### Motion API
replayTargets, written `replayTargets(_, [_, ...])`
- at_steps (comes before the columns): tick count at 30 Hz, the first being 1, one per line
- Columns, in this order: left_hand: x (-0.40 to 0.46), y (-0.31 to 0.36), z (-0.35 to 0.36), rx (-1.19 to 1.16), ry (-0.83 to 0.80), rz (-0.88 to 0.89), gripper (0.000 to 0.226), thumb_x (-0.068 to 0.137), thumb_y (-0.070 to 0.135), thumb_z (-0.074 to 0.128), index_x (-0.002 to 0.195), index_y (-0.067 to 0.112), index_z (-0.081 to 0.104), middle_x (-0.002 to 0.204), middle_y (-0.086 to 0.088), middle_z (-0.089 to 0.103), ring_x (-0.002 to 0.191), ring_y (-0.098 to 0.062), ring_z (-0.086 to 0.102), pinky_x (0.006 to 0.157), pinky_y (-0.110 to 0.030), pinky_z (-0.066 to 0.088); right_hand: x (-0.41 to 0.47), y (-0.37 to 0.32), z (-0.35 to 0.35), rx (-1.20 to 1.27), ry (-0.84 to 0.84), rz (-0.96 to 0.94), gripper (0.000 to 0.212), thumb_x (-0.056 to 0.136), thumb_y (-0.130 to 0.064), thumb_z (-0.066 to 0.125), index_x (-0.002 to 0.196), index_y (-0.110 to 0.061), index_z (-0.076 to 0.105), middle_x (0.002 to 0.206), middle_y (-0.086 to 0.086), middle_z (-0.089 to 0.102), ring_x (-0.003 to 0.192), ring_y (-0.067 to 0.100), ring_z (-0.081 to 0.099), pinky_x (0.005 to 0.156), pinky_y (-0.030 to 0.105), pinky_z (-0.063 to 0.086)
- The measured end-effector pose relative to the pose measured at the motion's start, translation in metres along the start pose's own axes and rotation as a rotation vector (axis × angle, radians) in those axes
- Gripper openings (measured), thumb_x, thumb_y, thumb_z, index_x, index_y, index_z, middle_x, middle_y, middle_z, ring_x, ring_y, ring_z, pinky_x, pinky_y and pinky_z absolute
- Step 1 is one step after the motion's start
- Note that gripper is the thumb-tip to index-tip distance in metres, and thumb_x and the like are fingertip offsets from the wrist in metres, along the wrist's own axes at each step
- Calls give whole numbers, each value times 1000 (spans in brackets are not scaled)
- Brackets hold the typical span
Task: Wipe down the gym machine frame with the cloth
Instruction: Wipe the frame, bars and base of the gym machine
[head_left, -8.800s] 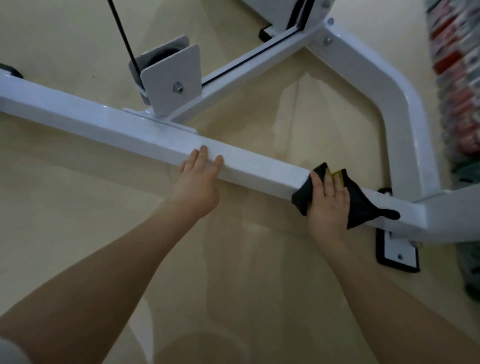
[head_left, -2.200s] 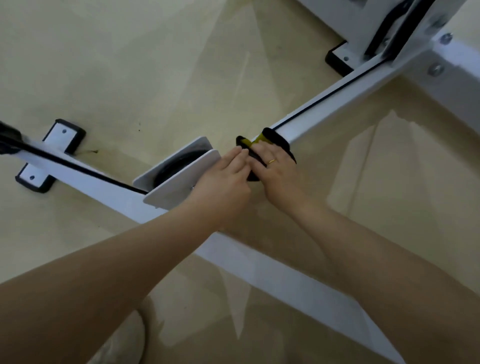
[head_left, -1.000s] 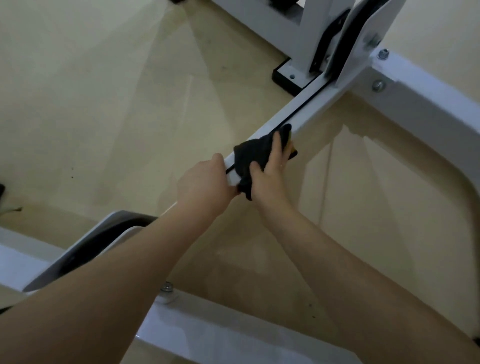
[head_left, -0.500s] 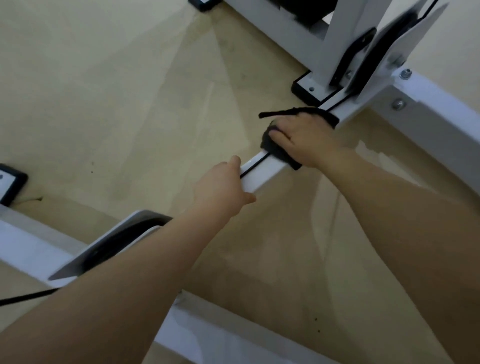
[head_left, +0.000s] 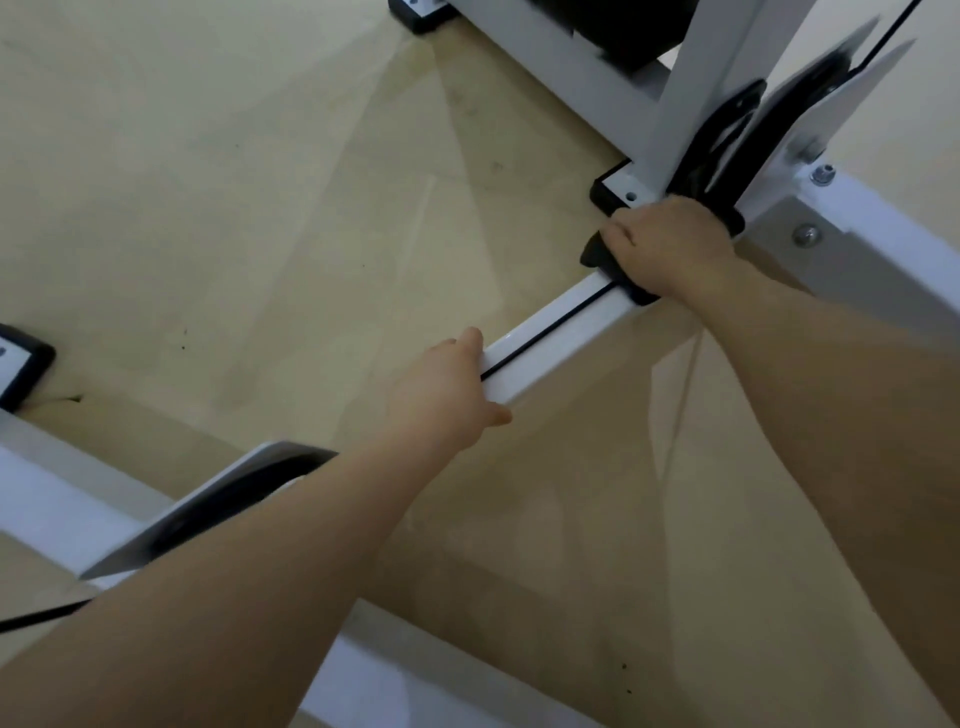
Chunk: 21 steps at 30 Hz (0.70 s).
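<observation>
Well, no writing is legible; my right hand (head_left: 670, 244) curls round the black cloth (head_left: 597, 254), pressing it on the white frame bar (head_left: 550, 338) by the upright post (head_left: 696, 93). My left hand (head_left: 447, 395) grips the bar lower down, thumb underneath; a black cable (head_left: 545, 332) runs along the bar

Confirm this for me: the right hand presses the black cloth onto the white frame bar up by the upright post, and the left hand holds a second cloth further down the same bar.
One thing is wrong: the left hand holds no cloth. The head view shows it bare, gripping the white frame bar directly. The rest stands: the right hand presses the black cloth onto that bar by the upright post.
</observation>
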<state>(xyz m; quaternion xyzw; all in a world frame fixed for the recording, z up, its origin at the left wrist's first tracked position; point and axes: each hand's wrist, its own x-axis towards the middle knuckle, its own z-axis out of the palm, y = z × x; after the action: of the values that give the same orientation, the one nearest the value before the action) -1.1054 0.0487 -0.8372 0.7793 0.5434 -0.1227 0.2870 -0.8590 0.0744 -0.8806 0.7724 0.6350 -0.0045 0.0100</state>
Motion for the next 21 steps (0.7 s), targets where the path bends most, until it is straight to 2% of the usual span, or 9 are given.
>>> replayTargets(3, [0, 5, -2, 47, -17, -4, 46, 76, 28, 74, 106, 13, 42, 87, -1, 48, 85, -26, 50, 67, -34, 37, -9, -33, 1, 50, -12, -79, 49, 98, -31, 19, 84, -8, 60, 85, 14, 60, 77, 30, 50, 65, 33, 33])
replayTargets(5, [-2, 7, 1, 26, 0, -6, 48, 78, 26, 72, 113, 10, 44, 103, -8, 57, 100, -30, 54, 73, -36, 40, -34, -83, 7, 65, 58, -260, 52, 95, -34, 16, 92, -14, 65, 88, 11, 64, 79, 30, 56, 64, 33, 32])
replayTargets(8, [-15, 4, 13, 19, 63, -11, 40, 86, 23, 62, 119, 8, 45, 119, -11, 57, 109, -28, 53, 79, -33, 38, -74, -115, 11, 174, 97, -331, 55, 91, -41, 16, 105, -17, 64, 98, 9, 67, 89, 31, 58, 84, 39, 37])
replayTargets(11, [-40, 0, 15, 98, 212, 99, 40, 95, 13, 45, 133, 8, 35, 134, -9, 44, 123, -23, 41, 92, -25, 27, -66, -83, 13, 174, 56, -192, 45, 97, -41, 25, 124, -19, 53, 123, 9, 58, 120, 29, 45, 107, 40, 19])
replayTargets(13, [-64, -6, 10, 7, 275, 158, 51, 95, 8, 40, 143, 9, 24, 144, -5, 35, 130, -21, 33, 98, -25, 26, -68, -80, 12, 146, 67, 11, 40, 99, -36, 29, 126, -16, 50, 132, 11, 51, 131, 29, 35, 111, 41, 15])
replayTargets(15, [-91, -14, 6, -37, 284, 176, 45, 94, 9, 39, 138, 14, 32, 136, -2, 42, 119, -22, 44, 90, -32, 38, -78, -104, 17, 172, 93, -7, 46, 95, -37, 24, 122, -15, 54, 129, 12, 54, 128, 30, 39, 106, 43, 24])
replayTargets(17, [-113, -21, 6, 41, 250, 161, 32, 94, 12, 37, 124, 17, 45, 120, -1, 51, 101, -22, 53, 75, -39, 47, -99, -140, 19, 231, 87, -162, 45, 91, -36, 27, 112, -14, 61, 116, 10, 63, 116, 30, 53, 94, 40, 35])
replayTargets(19, [-126, -29, 6, 56, 260, 129, 25, 94, 15, 36, 114, 17, 50, 109, -1, 54, 91, -21, 54, 66, -38, 45, -115, -173, 24, 304, 203, -289, 36, 87, -30, 37, 102, -15, 66, 103, 8, 69, 102, 29, 63, 85, 35, 37])
replayTargets(21, [-138, -39, 5, 43, 264, 96, 26, 94, 18, 33, 110, 14, 53, 105, -2, 55, 88, -22, 54, 63, -35, 42, -125, -203, 18, 372, 197, -342, 34, 86, -27, 40, 101, -14, 67, 99, 7, 70, 97, 27, 65, 83, 31, 37])
